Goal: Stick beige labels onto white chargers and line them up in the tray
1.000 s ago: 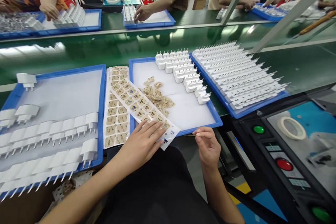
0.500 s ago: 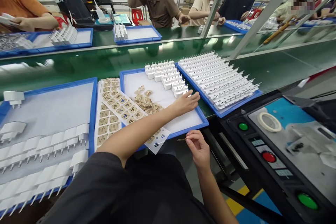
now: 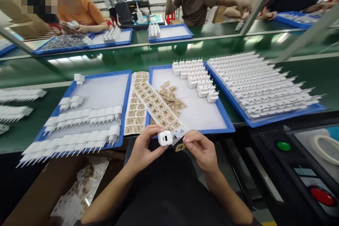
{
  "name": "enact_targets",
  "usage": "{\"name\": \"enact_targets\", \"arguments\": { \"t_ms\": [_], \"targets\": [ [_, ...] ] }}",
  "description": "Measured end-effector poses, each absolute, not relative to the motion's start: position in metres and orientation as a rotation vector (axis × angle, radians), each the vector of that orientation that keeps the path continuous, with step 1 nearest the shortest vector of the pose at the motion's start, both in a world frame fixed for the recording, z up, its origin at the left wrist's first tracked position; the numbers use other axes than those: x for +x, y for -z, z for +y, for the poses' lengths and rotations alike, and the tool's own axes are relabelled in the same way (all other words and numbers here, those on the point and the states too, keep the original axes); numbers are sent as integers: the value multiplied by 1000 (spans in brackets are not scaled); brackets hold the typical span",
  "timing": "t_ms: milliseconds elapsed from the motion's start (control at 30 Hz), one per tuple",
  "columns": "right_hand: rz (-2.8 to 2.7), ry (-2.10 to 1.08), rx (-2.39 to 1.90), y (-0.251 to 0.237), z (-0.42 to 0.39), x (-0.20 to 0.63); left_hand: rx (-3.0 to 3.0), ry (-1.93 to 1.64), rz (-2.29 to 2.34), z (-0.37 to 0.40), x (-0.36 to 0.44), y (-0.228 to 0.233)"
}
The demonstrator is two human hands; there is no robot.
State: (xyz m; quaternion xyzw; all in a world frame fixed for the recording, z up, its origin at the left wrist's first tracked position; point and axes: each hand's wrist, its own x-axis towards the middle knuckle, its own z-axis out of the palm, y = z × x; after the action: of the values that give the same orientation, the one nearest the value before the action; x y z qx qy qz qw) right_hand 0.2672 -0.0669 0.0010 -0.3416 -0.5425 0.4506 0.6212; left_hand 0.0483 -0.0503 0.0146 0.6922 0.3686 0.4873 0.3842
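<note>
My left hand [image 3: 145, 150] is closed around a white plug charger [image 3: 165, 138], whose face with dark port openings points toward me. Just right of it, my right hand [image 3: 202, 150] pinches a small tan die-cut sticker [image 3: 180, 147] by its edge; a small gap separates it from the charger. Behind both hands lie sheets of tan stickers [image 3: 156, 104], the upper one slanting over the rim of the middle blue tray [image 3: 225, 120]. That tray holds a heap of loose tan pieces [image 3: 172, 100] and short rows of white chargers [image 3: 196, 77], pins up.
To the right, another blue tray [image 3: 286, 123] is packed with chargers. More lie in the left tray [image 3: 127, 102], some overhanging its front edge. A machine panel with a red button [image 3: 321, 196] stands at right. A box [image 3: 34, 190] of scraps sits below left. Co-workers sit across the green line.
My left hand has come back from the charger rows in the middle tray and now holds a charger before me. My right hand still pinches the sticker. The view has swung left.
</note>
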Motion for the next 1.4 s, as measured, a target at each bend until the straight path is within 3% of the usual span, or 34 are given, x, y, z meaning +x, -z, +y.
{"name": "enact_targets", "arguments": {
  "t_ms": [167, 700, 1100, 1400],
  "targets": [
    [-1275, -1266, -790, -15, -59, 241, 1802, -1380, 1032, -66, 39, -1],
    [-1291, -1382, -817, -26, -43, 234, 1968, -1320, 1088, -63, 37, -17],
    [-1405, -1222, -904, -31, -50, 219, 2007, -1333, 1070, -62, 25, -19],
    [-1554, -895, -1040, -36, -49, 199, 2038, -1424, 1076, -61, 14, -16]
  ]
}}
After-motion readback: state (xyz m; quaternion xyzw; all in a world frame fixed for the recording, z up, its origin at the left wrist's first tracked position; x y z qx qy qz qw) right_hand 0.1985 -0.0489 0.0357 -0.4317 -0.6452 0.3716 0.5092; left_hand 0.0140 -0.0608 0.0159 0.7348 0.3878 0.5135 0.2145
